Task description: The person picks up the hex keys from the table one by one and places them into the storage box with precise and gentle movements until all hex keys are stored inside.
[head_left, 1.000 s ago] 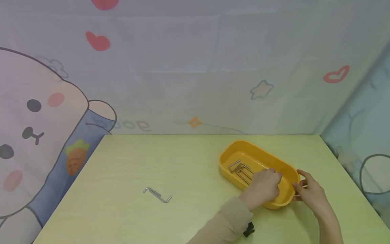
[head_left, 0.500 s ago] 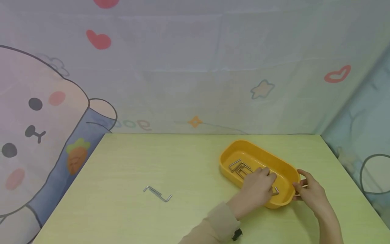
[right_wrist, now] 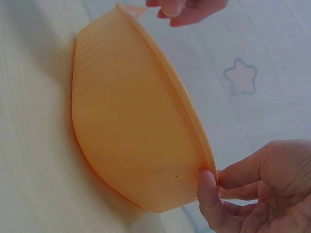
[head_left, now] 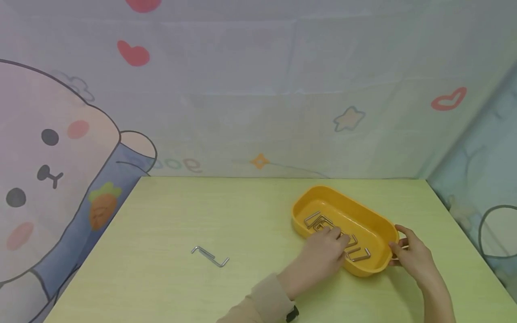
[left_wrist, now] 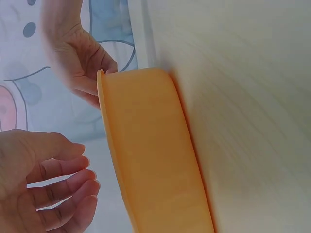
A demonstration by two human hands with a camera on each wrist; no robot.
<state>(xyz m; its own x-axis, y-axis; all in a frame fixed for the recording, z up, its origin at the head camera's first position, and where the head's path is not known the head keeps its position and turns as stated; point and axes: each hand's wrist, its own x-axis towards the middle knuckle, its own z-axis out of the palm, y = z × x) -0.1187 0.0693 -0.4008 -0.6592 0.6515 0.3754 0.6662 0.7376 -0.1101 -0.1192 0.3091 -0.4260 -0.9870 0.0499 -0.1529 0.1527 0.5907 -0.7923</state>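
Note:
A yellow plastic tray stands at an angle on the right half of the table. Several silver L-shaped hex keys lie inside it. My left hand is over the tray's near side and covers part of its inside. In the left wrist view the fingers of that left hand bend loosely, with nothing visible between them. At the tray's right end my right hand pinches the rim between thumb and fingers, as the right wrist view also shows. Two more hex keys lie on the table to the left.
The pale yellow-green table ends at the back against a hanging printed cloth. Another cloth hangs along the right side. A dark strap shows at my left sleeve.
My left hand has moved left and toward me over the tray, uncovering several hex keys in its right part. My right hand stays on the rim, and the tray stays in place.

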